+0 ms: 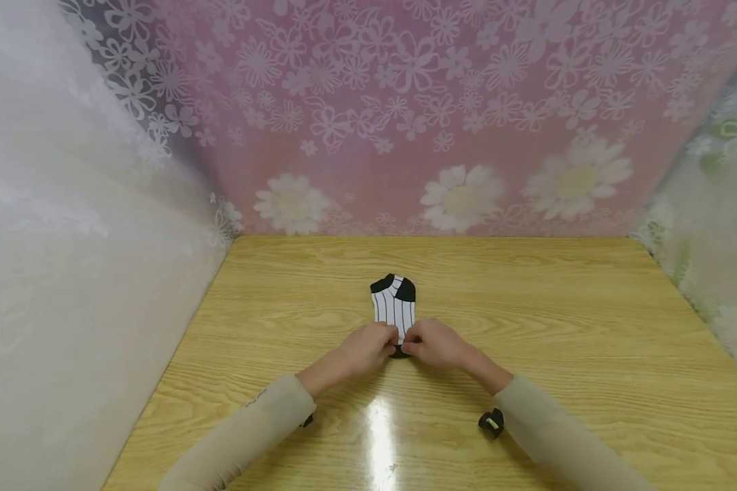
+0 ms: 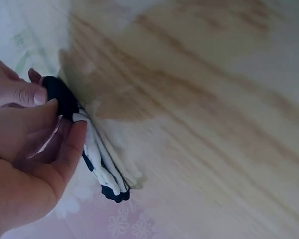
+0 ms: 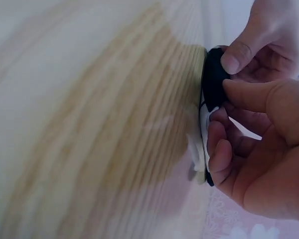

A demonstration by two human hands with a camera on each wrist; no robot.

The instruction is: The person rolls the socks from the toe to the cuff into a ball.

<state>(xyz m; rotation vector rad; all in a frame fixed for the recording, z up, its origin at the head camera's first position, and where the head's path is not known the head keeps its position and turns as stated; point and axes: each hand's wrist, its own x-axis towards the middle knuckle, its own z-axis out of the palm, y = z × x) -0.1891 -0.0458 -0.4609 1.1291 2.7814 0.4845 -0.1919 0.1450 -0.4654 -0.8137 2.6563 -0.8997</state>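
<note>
A striped sock (image 1: 394, 308) is lying flat near the middle of the wooden surface (image 1: 565, 327), its black heel and cuff end pointing away from the person and its black toe end lying closest to them. Both hands are meeting at that near end: the left hand (image 1: 368, 349) is coming in from the sock's left side and the right hand (image 1: 435, 344) from its right, and the two are almost touching each other over the toe. The fingers (image 2: 70, 149) of the left hand are curling around the sock's (image 2: 107, 167) near edge and pinching the black toe part, with the thumb pressing on top. The fingers (image 3: 220, 149) of the right hand are doing the same from the opposite side, curled under the sock (image 3: 209, 99) with the thumb clamping the dark fabric from above. Judging from how things lie, the sock is already spread out and smoothed, and the hands are just taking hold of the toe; the far part is lying undisturbed on the surface, so any folding or rolling seems barely begun, with nearly the whole length left to work. Behind the sock, a pink flowered backdrop (image 1: 405, 102) is standing along the surface's far edge.
</note>
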